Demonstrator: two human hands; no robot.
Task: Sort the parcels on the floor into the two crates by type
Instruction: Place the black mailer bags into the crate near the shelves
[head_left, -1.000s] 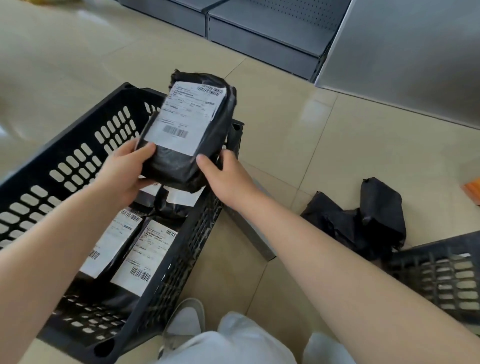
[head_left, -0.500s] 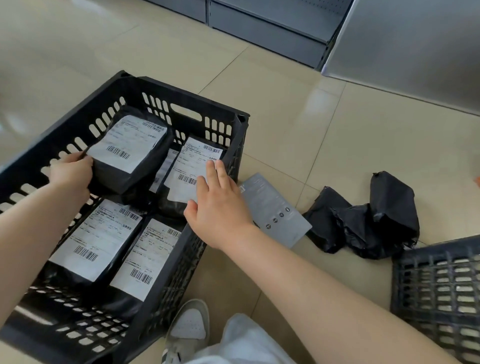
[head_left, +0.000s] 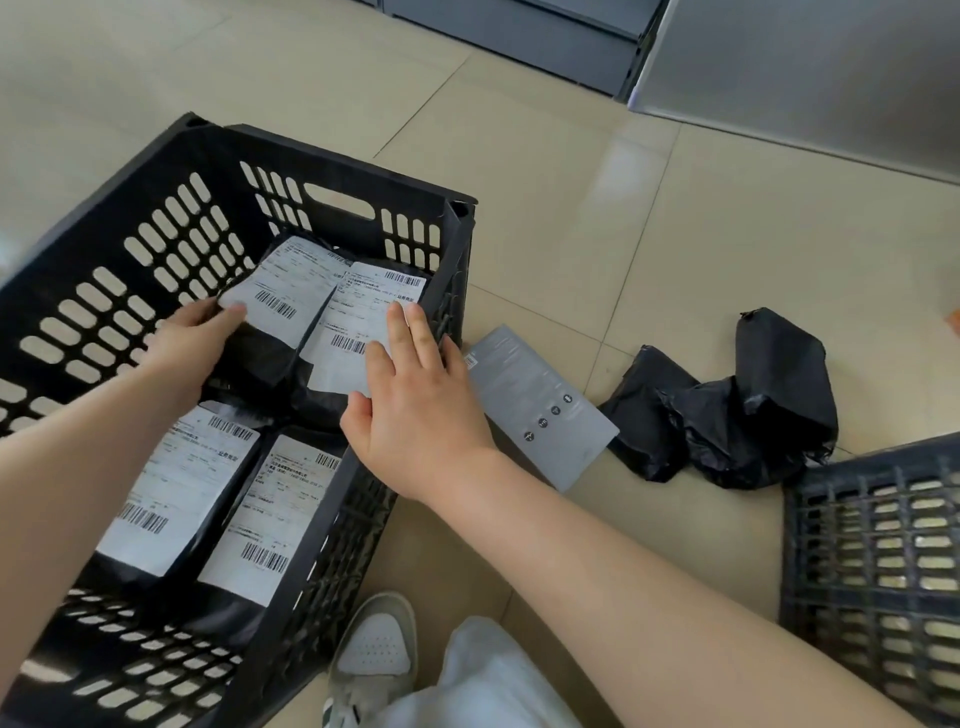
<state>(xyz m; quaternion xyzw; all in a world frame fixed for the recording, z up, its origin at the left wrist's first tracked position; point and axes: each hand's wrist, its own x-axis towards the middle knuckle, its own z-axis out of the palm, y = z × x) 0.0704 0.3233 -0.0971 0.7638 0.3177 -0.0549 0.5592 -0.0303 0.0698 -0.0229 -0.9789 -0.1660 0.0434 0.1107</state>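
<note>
Four black parcels with white barcode labels lie in the left crate (head_left: 405, 228). The left hand (head_left: 189, 348) pinches the far-left parcel (head_left: 275, 312); the right hand (head_left: 415, 395) rests spread on its neighbour (head_left: 358, 322). Three unlabelled black parcels (head_left: 727, 405) and one grey packet (head_left: 535, 405) lie on the floor beside a second crate (head_left: 878, 545).

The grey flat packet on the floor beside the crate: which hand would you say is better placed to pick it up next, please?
Probably the right hand: it hovers open at the crate's right wall, next to the grey packet. The left hand grips a labelled parcel.
</note>
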